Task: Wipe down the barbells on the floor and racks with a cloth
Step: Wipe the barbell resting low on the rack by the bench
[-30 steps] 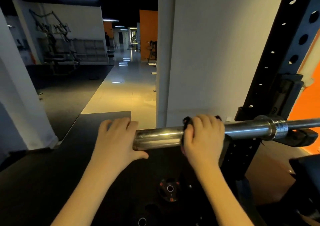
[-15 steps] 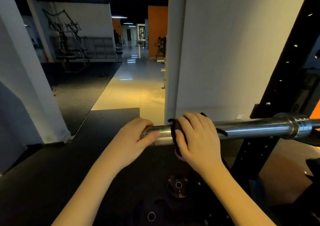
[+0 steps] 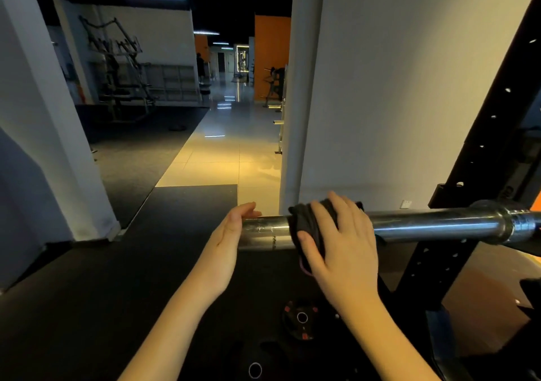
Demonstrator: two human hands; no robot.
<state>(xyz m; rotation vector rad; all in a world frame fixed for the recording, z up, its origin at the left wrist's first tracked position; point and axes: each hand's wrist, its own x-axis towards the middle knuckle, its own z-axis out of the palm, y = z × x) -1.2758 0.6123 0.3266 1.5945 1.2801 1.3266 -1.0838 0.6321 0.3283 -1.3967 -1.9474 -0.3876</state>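
Though dim — cloth [image 3: 310, 228] on barbell [image 3: 433, 224], right hand [image 3: 342, 246] tight around it — left hand [image 3: 228, 234] seemingly open alongside.

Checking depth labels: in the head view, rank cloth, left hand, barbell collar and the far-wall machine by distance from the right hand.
1. cloth: under the right hand, on the bar.
2. left hand: at the bar's left end.
3. barbell collar: right, by the rack.
4. machine: far back left.
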